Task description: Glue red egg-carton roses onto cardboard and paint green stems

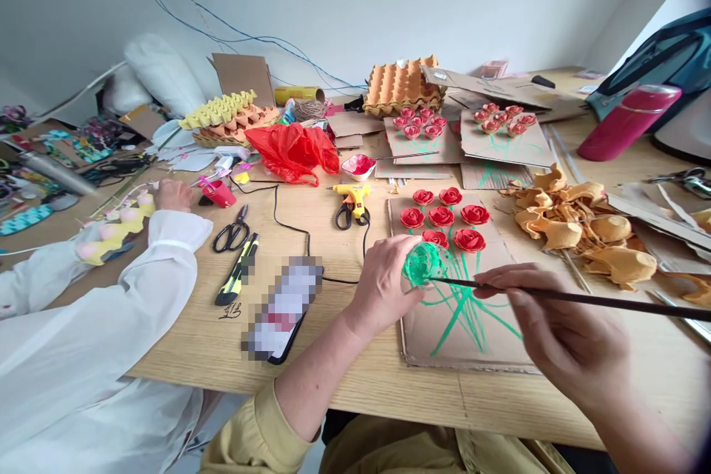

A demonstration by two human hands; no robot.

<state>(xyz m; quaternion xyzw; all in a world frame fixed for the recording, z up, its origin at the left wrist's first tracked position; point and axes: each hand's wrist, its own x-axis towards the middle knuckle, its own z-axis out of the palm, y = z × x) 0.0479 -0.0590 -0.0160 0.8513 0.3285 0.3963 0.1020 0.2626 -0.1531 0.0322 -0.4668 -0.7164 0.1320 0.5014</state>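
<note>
My left hand [383,278] is closed around a small cup of green paint [421,264], tilted so its inside faces me. Between the fingers of my right hand [555,318] is a long dark paintbrush [578,297], its tip at the cup's rim. Both hands are above a cardboard sheet [422,344] on the table. Several red paper roses [441,217] sit on its upper part, with green painted stems [469,311] running down below them. The cup and my left hand hide part of the sheet.
Orange egg-carton pieces [589,229] lie right of the sheet. A yellow glue gun [354,196], a phone [286,311], a utility knife [238,270] and scissors [232,233] lie left. Behind are two more flower boards [427,147] and a pink bottle [627,122]. A co-worker's white sleeve [161,259] reaches in at left.
</note>
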